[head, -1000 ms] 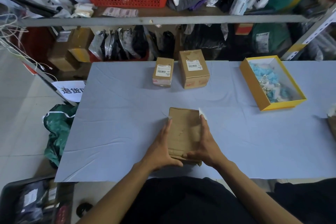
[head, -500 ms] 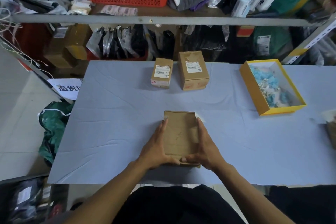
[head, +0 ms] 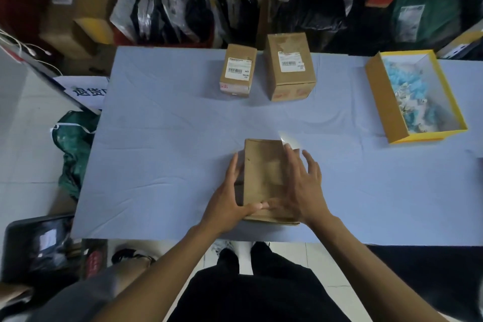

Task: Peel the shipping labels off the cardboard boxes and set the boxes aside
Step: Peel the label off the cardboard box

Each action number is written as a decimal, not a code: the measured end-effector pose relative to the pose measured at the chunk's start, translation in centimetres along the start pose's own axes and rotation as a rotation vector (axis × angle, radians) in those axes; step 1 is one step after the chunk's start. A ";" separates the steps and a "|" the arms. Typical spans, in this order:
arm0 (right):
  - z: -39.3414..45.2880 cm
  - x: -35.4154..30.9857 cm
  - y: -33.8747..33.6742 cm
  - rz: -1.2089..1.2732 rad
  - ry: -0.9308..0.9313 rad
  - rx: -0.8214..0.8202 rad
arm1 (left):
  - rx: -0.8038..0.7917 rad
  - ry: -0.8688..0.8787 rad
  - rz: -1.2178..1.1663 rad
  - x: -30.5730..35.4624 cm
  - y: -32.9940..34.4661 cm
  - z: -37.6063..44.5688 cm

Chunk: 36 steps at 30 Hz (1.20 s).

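The left hand (head: 230, 198) grips the near cardboard box (head: 264, 178) on the desk (head: 162, 154), fingers along its left side, thumb across the top. It should likely brace firmly while the label is sought. The right hand (head: 303, 183) hovers spread-fingered over the box's right edge, blurred, holding nothing.

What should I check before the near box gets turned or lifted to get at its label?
1. Left hand holds the near box, thumb over its top: ok.
2. Right hand grip: not ok, fingers spread, blurred.
3. Top face bare of label: ok.
4. White label corner at the far right edge: cannot tell if attached.
5. Two labelled boxes, the smaller and the taller, stand apart at the far edge: ok.
6. Yellow tray clear to the right: ok.
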State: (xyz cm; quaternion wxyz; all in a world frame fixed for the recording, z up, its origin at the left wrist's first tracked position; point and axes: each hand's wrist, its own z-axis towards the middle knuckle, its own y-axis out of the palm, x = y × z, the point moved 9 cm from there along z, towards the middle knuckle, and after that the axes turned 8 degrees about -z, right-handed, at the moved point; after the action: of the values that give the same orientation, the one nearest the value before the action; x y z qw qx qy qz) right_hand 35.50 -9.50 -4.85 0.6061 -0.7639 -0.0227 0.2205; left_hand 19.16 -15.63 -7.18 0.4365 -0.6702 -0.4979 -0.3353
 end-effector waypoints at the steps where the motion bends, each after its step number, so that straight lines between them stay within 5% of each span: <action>1: 0.5 -0.2 -0.4 -0.027 -0.038 0.040 | 0.011 -0.007 -0.001 0.0 -0.1 0.1; 10: 4.7 -1.5 0.6 -0.053 -0.249 -0.118 | -0.187 0.242 0.305 2.7 0.2 4.9; 15: 6.9 -0.6 -0.5 0.103 -0.128 0.024 | -0.037 0.153 0.079 2.2 -1.6 7.1; 20: 9.7 0.3 -1.7 0.350 0.074 0.088 | 0.143 0.184 0.111 3.7 -3.5 11.0; 24: 8.5 0.7 -2.1 0.468 -0.002 0.045 | 0.040 0.186 0.131 4.8 -2.9 10.4; 29: 4.4 2.0 -0.9 0.338 -0.167 -0.175 | -0.133 0.269 0.479 4.9 0.5 7.4; 36: 5.7 3.0 -0.9 0.371 -0.054 -0.044 | 0.055 0.179 0.446 6.1 -0.3 10.6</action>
State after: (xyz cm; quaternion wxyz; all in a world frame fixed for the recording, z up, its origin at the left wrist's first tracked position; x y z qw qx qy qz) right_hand 36.37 -3.17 -5.85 0.5373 -0.7619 0.0971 0.3484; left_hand 20.68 -3.62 -5.89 0.5604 -0.7189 -0.3057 -0.2750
